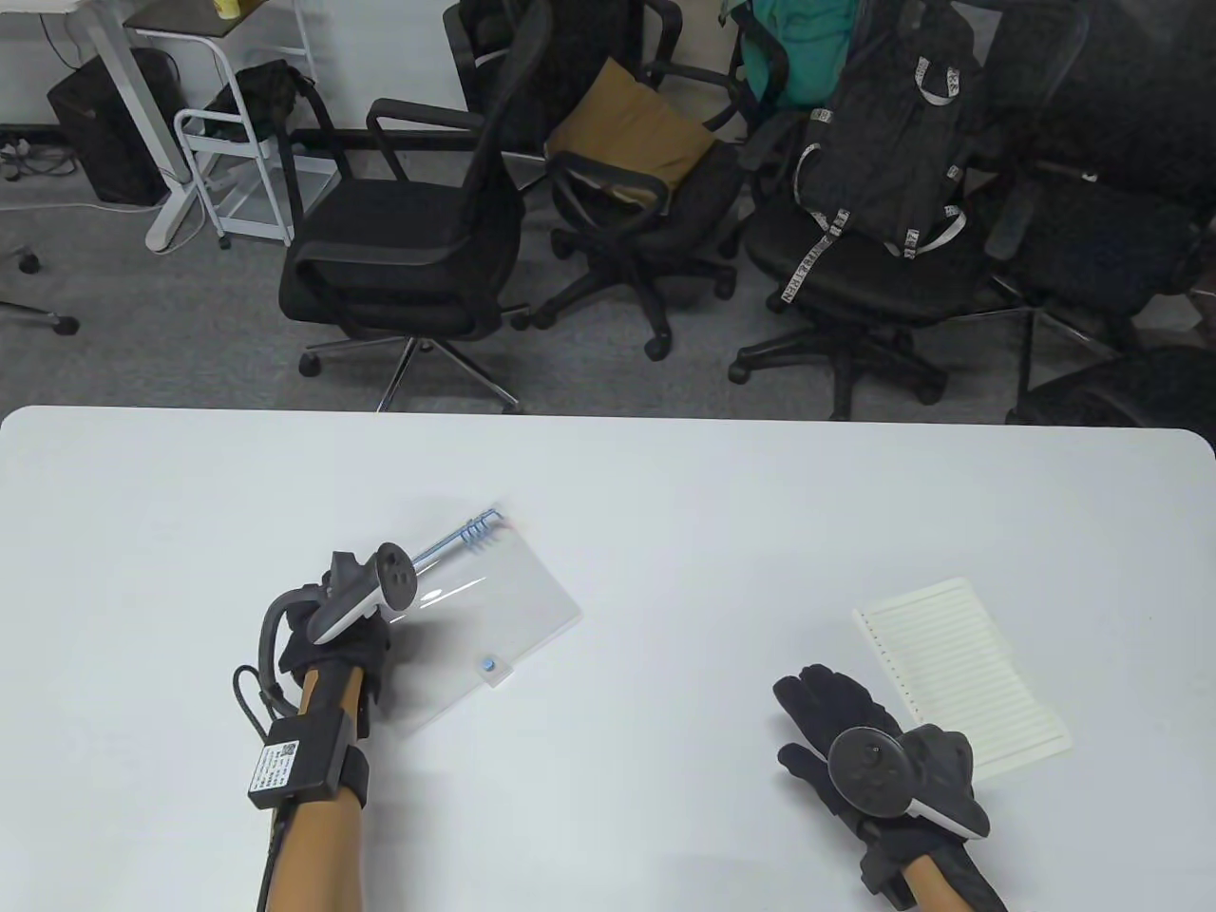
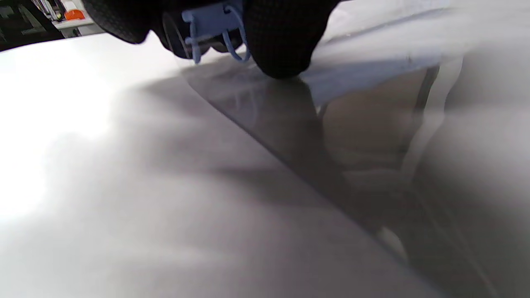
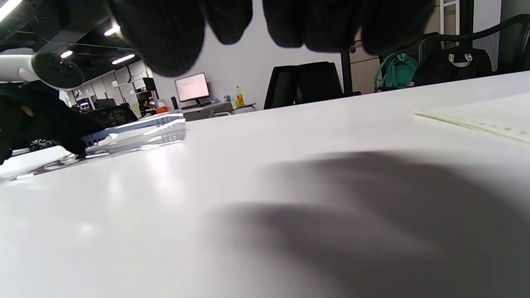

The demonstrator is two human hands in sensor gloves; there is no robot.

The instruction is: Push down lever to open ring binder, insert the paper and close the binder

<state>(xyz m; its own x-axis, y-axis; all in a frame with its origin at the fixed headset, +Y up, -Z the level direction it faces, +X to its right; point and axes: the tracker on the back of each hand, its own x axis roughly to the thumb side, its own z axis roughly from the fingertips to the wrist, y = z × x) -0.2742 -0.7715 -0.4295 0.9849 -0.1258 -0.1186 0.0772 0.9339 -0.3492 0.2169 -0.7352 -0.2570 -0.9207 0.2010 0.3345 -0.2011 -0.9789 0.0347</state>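
A clear plastic ring binder (image 1: 494,598) lies left of the table's centre, with blue rings (image 1: 480,529) at its far end and a blue snap (image 1: 490,666) on its cover. My left hand (image 1: 366,632) is at the binder's near-left end. In the left wrist view its fingers (image 2: 281,41) pinch the blue ring mechanism (image 2: 213,25) from both sides. My right hand (image 1: 817,708) lies flat on the table with straight fingers, holding nothing. A lined, punched sheet of paper (image 1: 959,665) lies just right of it. The right wrist view shows the binder (image 3: 140,134) and the paper's edge (image 3: 484,118).
The white table (image 1: 665,494) carries only the binder and the paper. Several black office chairs (image 1: 418,247) and a backpack (image 1: 883,161) stand beyond its far edge.
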